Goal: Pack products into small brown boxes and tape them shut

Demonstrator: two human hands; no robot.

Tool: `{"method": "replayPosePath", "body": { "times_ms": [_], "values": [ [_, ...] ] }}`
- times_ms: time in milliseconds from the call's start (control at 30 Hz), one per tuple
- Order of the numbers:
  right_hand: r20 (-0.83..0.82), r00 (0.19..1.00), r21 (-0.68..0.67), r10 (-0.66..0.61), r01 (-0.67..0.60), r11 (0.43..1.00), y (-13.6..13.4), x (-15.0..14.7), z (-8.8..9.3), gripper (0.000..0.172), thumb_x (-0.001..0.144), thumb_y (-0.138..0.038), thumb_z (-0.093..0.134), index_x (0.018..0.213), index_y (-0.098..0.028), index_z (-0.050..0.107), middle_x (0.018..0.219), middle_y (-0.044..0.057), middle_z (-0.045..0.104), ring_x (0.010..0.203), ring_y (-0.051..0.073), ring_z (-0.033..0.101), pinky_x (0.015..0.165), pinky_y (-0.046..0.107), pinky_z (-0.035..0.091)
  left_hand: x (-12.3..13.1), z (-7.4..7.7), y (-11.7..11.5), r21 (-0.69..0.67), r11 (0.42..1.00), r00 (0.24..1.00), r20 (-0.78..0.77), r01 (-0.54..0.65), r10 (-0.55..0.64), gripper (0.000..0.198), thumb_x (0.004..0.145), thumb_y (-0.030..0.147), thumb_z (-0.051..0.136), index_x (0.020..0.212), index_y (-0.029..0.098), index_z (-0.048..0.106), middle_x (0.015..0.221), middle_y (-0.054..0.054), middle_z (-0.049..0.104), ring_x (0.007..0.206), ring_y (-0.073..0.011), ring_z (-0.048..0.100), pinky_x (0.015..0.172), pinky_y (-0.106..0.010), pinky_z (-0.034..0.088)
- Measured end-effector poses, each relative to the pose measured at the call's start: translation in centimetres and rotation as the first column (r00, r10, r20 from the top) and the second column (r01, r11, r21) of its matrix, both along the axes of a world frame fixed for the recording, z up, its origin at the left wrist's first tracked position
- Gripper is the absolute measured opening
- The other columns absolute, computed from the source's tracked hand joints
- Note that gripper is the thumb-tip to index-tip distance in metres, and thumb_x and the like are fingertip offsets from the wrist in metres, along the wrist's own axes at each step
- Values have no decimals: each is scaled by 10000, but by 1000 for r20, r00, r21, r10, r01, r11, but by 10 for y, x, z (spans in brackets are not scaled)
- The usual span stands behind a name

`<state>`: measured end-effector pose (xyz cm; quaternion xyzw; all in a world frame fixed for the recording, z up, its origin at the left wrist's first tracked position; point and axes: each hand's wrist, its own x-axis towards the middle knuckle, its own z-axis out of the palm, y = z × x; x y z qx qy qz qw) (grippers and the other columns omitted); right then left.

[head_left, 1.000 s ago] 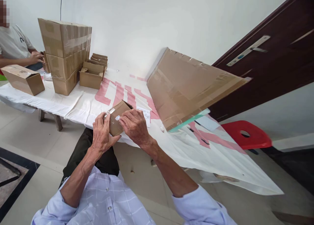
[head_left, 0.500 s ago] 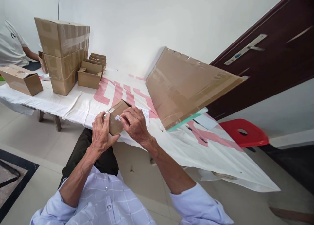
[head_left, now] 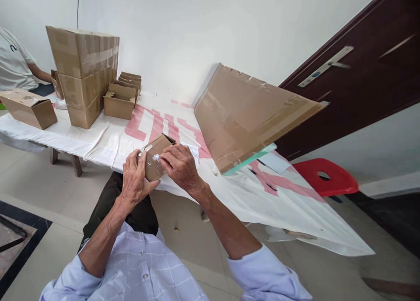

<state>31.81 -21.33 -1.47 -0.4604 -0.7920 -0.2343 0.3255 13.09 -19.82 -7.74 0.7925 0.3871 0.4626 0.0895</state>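
Note:
Close to the front edge of the table, a small cardboard box [head_left: 155, 168] lies tilted, clear tape shining on it. My left hand [head_left: 135, 178] grips its left side, thumb along the near edge and fingers over the top. A small white and blue sticker [head_left: 156, 157] sits on the box's upper face. My right hand [head_left: 180, 166] is closed, thumb and forefinger pinched at the edge of that sticker. Behind the right fingers a white printed sheet [head_left: 193, 152] lies on the cloth, partly hidden.
Taped boxes [head_left: 83, 78] stand stacked at the left, with open boxes [head_left: 120, 100] beside them. Another box [head_left: 29, 108] lies farther left, near a person's arm [head_left: 41, 73]. A large cardboard sheet [head_left: 249, 117] leans at the right. A red stool [head_left: 328, 183] stands past the table.
My right thumb and fingertips have shifted slightly left over the sticker. The left hand and the box have stayed nearly in place.

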Motion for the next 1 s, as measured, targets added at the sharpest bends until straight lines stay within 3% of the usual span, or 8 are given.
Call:
{"method": "replayPosePath", "body": {
  "times_ms": [100,167,233,333,433,600,800,1000],
  "values": [
    [-239,968,-6,77,-81,997,-3,-2,8,200,1050,-232,613,863,-239,683,906,61,736,900,238,661,846,417,520,-2,0,2,7,1000,1000,1,10,-10,1110,653,245,921,1626,214,388,1584,-233,473,1463,-448,509,1169,-625,477],
    [-458,882,32,108,-105,994,-6,3,18,169,1043,-279,630,888,-240,682,907,45,717,867,216,668,793,382,547,-6,0,6,6,1000,1000,11,26,-26,1097,664,244,909,1630,222,388,1584,-224,469,1470,-438,508,1183,-617,476],
    [-606,787,103,114,-64,993,-5,17,28,168,1024,-317,666,878,-235,677,885,28,694,841,197,665,740,344,548,-13,-1,14,-3,999,998,36,54,-54,1088,665,252,904,1628,225,398,1584,-216,465,1478,-428,505,1199,-602,476],
    [-680,731,150,64,54,987,0,50,28,192,980,-339,714,832,-223,674,838,12,681,786,175,646,702,315,531,-34,-3,32,-32,994,990,95,104,-100,1058,669,277,906,1614,208,433,1567,-208,479,1486,-414,503,1223,-584,474],
    [-714,697,80,-73,185,979,8,94,4,200,963,-367,702,832,-216,686,828,17,693,761,172,639,697,313,532,-62,-8,55,-120,984,981,157,135,-115,992,697,363,924,1579,221,494,1554,-181,517,1482,-393,523,1220,-570,497],
    [-724,606,-140,-330,339,930,19,157,-68,218,938,-408,643,825,-225,678,830,38,714,757,192,648,709,334,560,-99,-25,99,-348,910,928,360,227,-93,1046,626,491,1007,1550,273,569,1619,-153,513,1503,-396,534,1143,-507,588],
    [-558,621,-362,-550,414,835,39,206,-133,193,948,-312,539,820,-235,661,874,74,715,778,215,655,736,352,555,-106,-26,126,-421,840,846,527,343,-81,1125,433,244,1052,1485,384,679,1611,-61,629,1523,-430,530,991,-413,664],
    [-465,617,-438,-635,464,770,70,242,-160,177,956,-245,540,837,-234,671,933,93,724,862,232,655,810,356,533,-105,-22,136,-486,847,905,426,215,14,1199,354,239,1034,1479,460,683,1538,22,696,1478,-483,575,1175,-665,554]
  ]
}}
